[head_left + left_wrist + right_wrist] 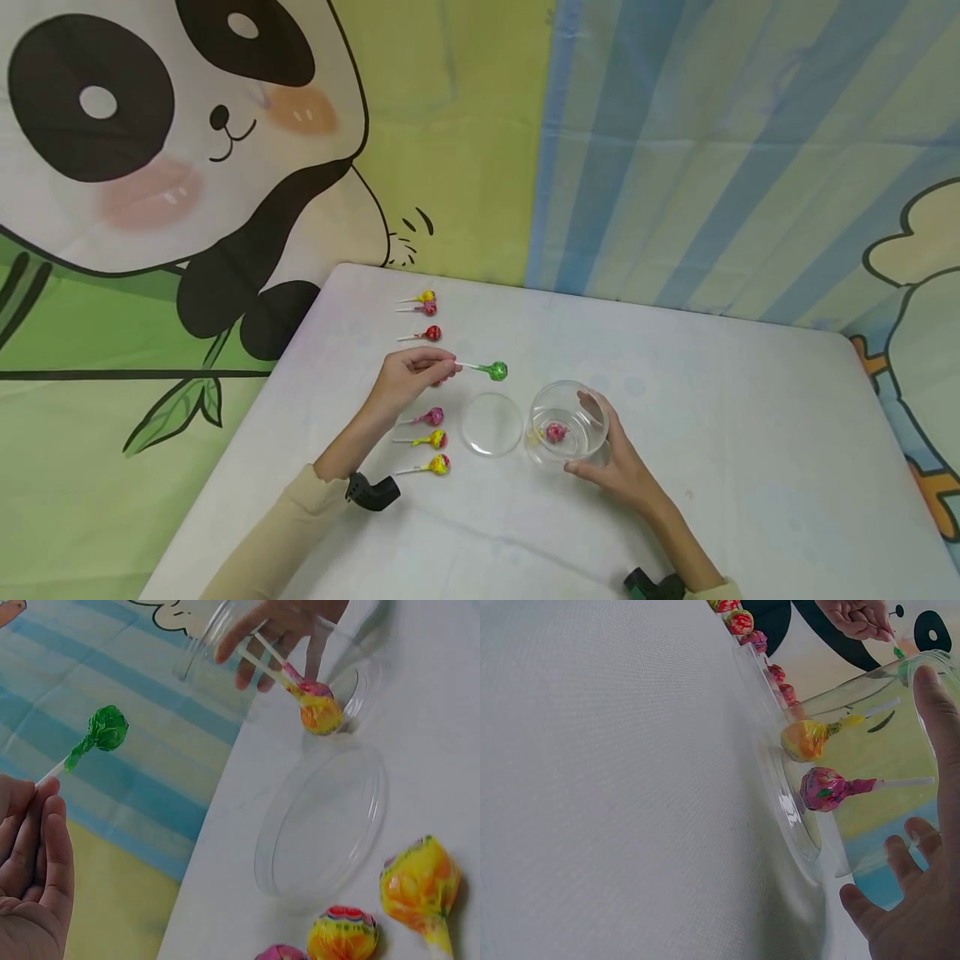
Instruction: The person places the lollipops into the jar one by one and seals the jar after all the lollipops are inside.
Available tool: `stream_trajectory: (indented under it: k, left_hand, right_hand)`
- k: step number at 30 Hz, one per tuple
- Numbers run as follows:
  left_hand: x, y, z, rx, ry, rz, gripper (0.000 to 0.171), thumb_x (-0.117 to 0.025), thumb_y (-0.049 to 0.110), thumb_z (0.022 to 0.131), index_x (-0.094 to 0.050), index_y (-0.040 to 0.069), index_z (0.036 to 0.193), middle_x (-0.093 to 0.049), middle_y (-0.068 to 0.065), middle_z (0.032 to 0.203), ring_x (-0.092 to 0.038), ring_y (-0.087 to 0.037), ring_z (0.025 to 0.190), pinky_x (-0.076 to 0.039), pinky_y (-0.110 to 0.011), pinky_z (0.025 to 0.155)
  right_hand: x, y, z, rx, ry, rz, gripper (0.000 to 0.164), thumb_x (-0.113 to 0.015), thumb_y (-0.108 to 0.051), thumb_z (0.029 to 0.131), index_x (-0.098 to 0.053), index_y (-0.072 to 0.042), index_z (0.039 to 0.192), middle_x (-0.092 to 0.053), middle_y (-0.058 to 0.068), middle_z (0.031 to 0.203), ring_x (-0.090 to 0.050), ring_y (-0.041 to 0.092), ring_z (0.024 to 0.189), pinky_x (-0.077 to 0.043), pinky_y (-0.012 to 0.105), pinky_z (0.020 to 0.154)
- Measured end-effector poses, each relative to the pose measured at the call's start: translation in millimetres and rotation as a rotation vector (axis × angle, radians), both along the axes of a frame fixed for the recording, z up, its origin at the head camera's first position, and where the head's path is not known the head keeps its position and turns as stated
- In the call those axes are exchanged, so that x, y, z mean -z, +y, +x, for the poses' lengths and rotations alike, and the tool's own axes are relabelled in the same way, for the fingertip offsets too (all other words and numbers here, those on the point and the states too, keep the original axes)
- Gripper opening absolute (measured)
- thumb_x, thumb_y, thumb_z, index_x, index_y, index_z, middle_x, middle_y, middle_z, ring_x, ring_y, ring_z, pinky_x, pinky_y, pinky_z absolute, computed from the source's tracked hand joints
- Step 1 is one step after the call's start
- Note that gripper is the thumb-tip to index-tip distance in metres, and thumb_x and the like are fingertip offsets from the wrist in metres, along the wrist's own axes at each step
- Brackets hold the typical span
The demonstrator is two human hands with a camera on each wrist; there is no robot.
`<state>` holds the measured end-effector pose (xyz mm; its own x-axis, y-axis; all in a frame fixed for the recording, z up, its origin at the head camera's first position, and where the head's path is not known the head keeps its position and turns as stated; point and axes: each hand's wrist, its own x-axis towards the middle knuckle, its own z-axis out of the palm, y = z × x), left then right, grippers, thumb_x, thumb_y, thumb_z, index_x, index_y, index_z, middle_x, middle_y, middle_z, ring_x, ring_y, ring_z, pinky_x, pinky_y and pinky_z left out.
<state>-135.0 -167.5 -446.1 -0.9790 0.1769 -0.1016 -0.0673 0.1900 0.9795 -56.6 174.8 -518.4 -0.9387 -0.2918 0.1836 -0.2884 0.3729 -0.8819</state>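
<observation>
My left hand (415, 377) pinches a green lollipop (495, 371) by the end of its white stick, the wrapped head pointing right above the table. My right hand (611, 458) holds a clear plastic jar (567, 412) around its right side, fingers and thumb spread along the wall. Inside the jar stand a yellow lollipop (804, 741) and a pink lollipop (823, 789), heads down at the bottom and sticks up. A round clear lid (491, 425) lies on the table left of the jar, between it and the row of lollipops.
Several wrapped lollipops lie in a column on the left of the white table (750, 433), among them a red one (432, 333), a purple one (433, 417) and a yellow one (438, 464). A printed panda curtain (450, 142) hangs behind the table.
</observation>
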Motion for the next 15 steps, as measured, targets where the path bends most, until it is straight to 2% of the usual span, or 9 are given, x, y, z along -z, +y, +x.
stream_trajectory:
  k: [2, 5, 9, 11, 15]
  left_hand:
    - [-4.1, 6.6, 3.6, 0.029, 0.011, 0.019, 0.033, -0.071, 0.025, 0.088, -0.069, 0.000, 0.109, -0.076, -0.008, 0.098, -0.070, -0.007, 0.087, -0.058, -0.029, 0.082]
    - [-9.0, 17.3, 8.7, 0.083, 0.027, 0.028, 0.032, -0.071, 0.025, 0.089, -0.069, 0.000, 0.109, -0.075, -0.012, 0.101, -0.071, -0.009, 0.089, -0.057, -0.031, 0.085]
    - [-13.9, 31.3, 14.2, 0.138, 0.021, 0.053, 0.032, -0.072, 0.026, 0.088, -0.069, 0.000, 0.108, -0.075, -0.013, 0.101, -0.071, -0.012, 0.090, -0.057, -0.026, 0.084]
    - [-16.0, 37.1, 16.6, 0.160, 0.013, 0.070, 0.032, -0.073, 0.026, 0.087, -0.070, 0.001, 0.107, -0.075, -0.012, 0.101, -0.072, -0.014, 0.091, -0.057, -0.026, 0.084]
    - [-19.0, 45.4, 19.8, 0.209, 0.018, 0.088, 0.031, -0.072, 0.027, 0.088, -0.070, 0.003, 0.106, -0.075, -0.012, 0.101, -0.072, -0.020, 0.094, -0.057, -0.027, 0.084]
  right_hand:
    - [-1.0, -0.1, 0.0, 0.003, -0.005, 0.007, 0.107, -0.085, -0.012, 0.070, -0.018, -0.022, 0.153, -0.036, 0.015, 0.154, -0.032, 0.030, 0.142, -0.018, 0.015, 0.113]
    - [-2.2, 0.0, 0.3, 0.008, -0.012, 0.018, 0.107, -0.085, -0.012, 0.071, -0.018, -0.023, 0.153, -0.036, 0.014, 0.154, -0.032, 0.018, 0.143, -0.016, 0.012, 0.112]
    - [-1.9, 1.0, -0.2, 0.007, -0.010, -0.001, 0.107, -0.085, -0.012, 0.071, -0.018, -0.025, 0.153, -0.036, 0.012, 0.154, -0.029, 0.003, 0.142, -0.014, 0.007, 0.109]
    - [-0.9, 1.1, -0.3, 0.002, -0.009, -0.018, 0.107, -0.085, -0.011, 0.070, -0.018, -0.025, 0.153, -0.036, 0.012, 0.154, -0.029, 0.001, 0.142, -0.014, 0.005, 0.108]
    - [1.7, 1.0, -0.2, -0.004, -0.004, -0.025, 0.108, -0.085, -0.012, 0.070, -0.018, -0.025, 0.154, -0.035, 0.013, 0.154, -0.029, 0.004, 0.143, -0.014, 0.004, 0.108]
